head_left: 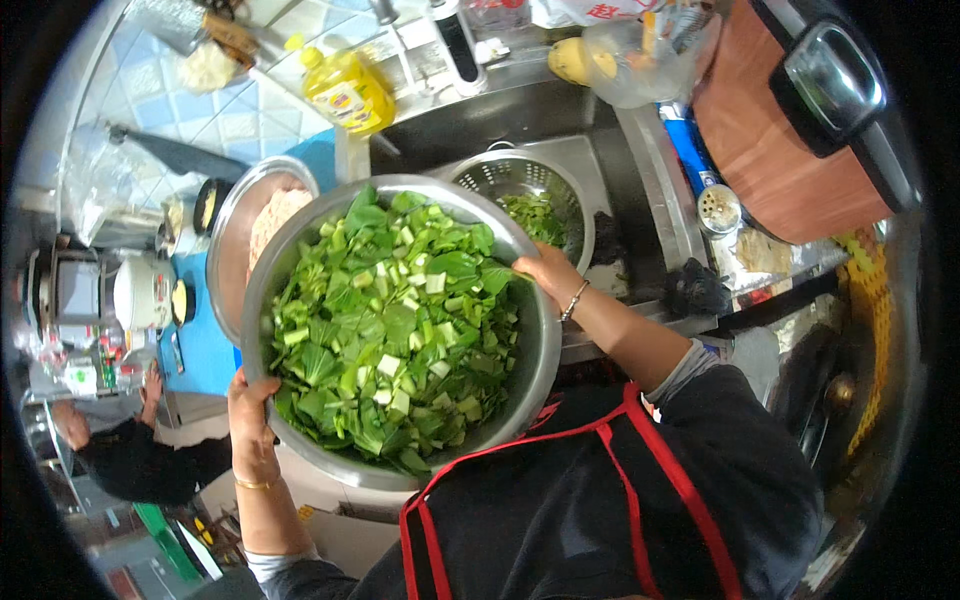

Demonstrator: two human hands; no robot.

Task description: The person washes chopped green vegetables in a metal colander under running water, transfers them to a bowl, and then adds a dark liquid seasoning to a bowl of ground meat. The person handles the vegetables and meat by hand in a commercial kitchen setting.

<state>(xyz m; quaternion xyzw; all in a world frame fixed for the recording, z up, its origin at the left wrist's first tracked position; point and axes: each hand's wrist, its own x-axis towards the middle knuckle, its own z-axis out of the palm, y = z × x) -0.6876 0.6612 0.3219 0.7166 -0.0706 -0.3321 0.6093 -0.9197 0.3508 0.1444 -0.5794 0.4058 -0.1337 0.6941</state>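
A large stainless steel bowl [536, 405] full of chopped leafy greens [397, 322] is held before my body. My left hand [251, 405] grips its rim at the lower left, thumb over the edge. On the far right side, my right hand [546, 274] clasps the same rim. Behind the bowl, a perforated metal colander [480, 172] with some chopped greens [534, 217] sits in the sink [645, 195]. Partly covered by the big bowl, a second metal bowl [229, 270] with pale pink minced food [277, 217] stands on the blue surface to the left.
Yellow dish soap [349, 94] and a faucet [457, 49] stand behind the sink. At right are a large copper-coloured pot [780, 135] and a shaker [718, 208]. A rice cooker [142, 291] stands on the left counter. Another person [150, 465] is at the lower left.
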